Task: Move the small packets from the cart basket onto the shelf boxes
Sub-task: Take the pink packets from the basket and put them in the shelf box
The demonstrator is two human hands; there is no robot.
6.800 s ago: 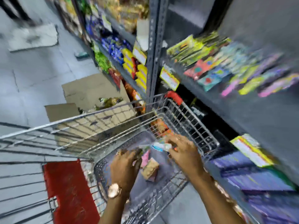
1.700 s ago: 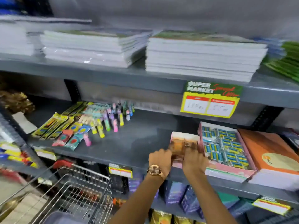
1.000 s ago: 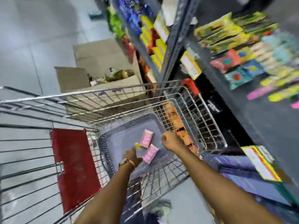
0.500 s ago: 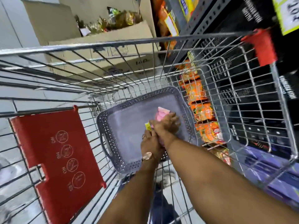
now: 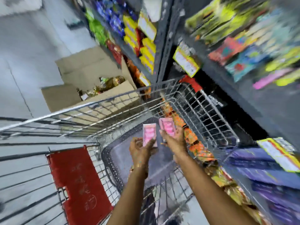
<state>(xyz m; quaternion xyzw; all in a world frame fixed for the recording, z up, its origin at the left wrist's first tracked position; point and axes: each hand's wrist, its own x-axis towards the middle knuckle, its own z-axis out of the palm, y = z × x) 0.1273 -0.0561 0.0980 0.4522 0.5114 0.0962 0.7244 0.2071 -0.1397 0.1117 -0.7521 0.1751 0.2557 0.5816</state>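
The view is blurred by motion. My left hand (image 5: 140,151) holds one pink packet (image 5: 149,133) upright above the grey plastic basket (image 5: 113,161) that sits in the wire cart (image 5: 203,111). Just to its right, my right hand (image 5: 176,140) grips a second pink packet (image 5: 167,127), tilted slightly left. Both packets are raised clear of the basket floor, which shows nothing else where it is visible. The grey shelf (image 5: 259,101) with colourful stationery packs runs along the right side.
A red child-seat flap (image 5: 78,184) hangs at the cart's near left. An open cardboard box (image 5: 90,88) of goods stands on the floor beyond the cart. Yellow price tags (image 5: 186,62) stick out from the shelf edge. Orange snack packs (image 5: 194,140) line the lower shelf beside the cart.
Both hands have lifted out of the basket, each with a pink packet; half a second ago they were pressed together on the packets at the basket floor. The camera has tilted up.
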